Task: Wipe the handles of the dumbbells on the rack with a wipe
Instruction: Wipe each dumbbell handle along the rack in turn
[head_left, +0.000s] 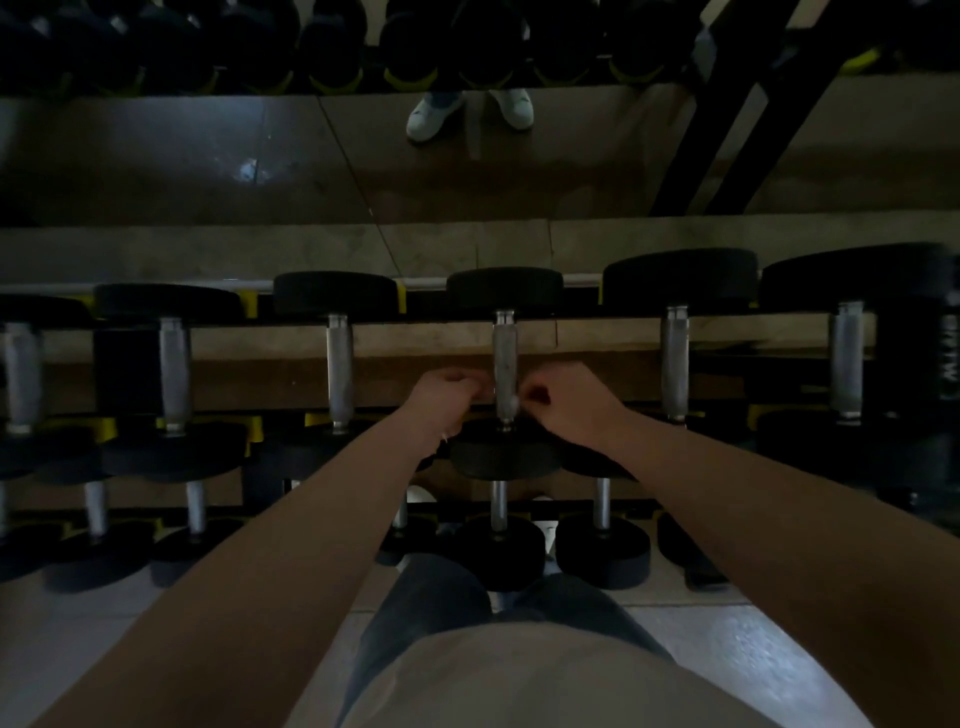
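Dim and underexposed throughout, with black round rubber dumbbell heads (504, 288) sunk into featureless dark and knurled silver steel handles (505, 364) catching only a dull sheen. Faint glare on pale glossy floor tiles (769, 660) at lower right, one small bright patch on the brown glossy panel (249, 171) at upper left (light source out of view). Soft, smeared detail at centre; strong wide-angle bowing toward the edges.

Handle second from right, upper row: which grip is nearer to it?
Right. The right grip lies left of that handle; the left grip lies farther left, past the middle handle.
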